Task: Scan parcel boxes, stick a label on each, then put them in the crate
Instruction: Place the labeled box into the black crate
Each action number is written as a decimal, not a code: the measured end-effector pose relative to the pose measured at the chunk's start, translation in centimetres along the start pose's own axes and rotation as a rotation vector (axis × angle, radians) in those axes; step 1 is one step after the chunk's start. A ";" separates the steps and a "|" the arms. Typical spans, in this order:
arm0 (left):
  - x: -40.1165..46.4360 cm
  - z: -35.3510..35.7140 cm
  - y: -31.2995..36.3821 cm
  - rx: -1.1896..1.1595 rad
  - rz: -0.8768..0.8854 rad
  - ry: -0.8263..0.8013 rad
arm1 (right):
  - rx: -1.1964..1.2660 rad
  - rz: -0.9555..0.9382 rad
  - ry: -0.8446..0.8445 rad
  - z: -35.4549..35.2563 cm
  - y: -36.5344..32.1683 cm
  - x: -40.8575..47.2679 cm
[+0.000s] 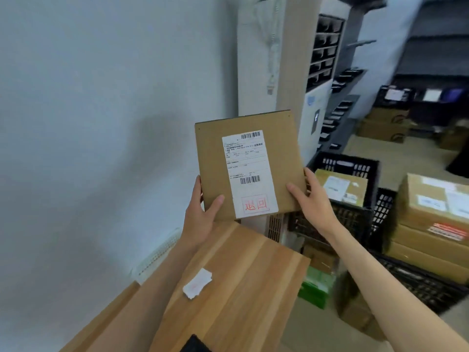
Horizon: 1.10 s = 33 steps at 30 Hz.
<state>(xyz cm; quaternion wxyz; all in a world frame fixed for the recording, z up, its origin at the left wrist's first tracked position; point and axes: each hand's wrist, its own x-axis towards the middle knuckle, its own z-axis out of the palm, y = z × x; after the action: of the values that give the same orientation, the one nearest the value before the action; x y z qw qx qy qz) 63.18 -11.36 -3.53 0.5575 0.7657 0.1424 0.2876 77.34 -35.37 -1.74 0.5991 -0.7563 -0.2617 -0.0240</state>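
A flat brown parcel box [215, 153] is held up in the air beyond the far end of the wooden table [253, 288]. It carries a white shipping label [247, 168] with two barcodes and a red stamp at the bottom. My left hand [203, 214] grips its lower left corner. My right hand [312, 199] grips its lower right edge. To the right, on the floor, stands a black plastic crate [347, 163] with another labelled box [342, 188] inside. A small white paper slip [197, 287] lies on the table.
A white standing air conditioner [264, 59] rises behind the parcel. Stacked cardboard boxes [431, 224] sit on another black crate [421, 283] at the right. A green item [316, 288] lies on the floor by the table. Shelves and cartons fill the far right.
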 end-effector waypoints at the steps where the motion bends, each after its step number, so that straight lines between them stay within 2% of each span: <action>1: 1.1 2.3 0.6 -0.009 0.022 -0.033 | -0.012 0.003 0.038 -2.2 0.5 0.3; 9: 6.3 19.7 4.0 -0.122 0.104 -0.315 | -0.071 0.084 0.299 -17.0 5.7 1.1; 15: 8.9 29.4 4.6 -0.144 0.101 -0.453 | -0.060 0.166 0.384 -24.3 9.4 2.0; 23: 13.5 35.0 3.9 -0.079 0.049 -0.490 | -0.029 0.254 0.391 -26.9 13.8 6.1; 33: 23.9 40.4 -3.4 0.018 -0.137 -0.519 | -0.087 0.408 0.290 -25.7 21.5 16.3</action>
<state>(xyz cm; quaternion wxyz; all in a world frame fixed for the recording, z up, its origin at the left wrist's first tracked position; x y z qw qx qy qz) 106.73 -28.54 -8.56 0.5868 0.8072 0.0488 0.0420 107.60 -56.11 -8.02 0.5898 -0.8071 -0.0136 -0.0222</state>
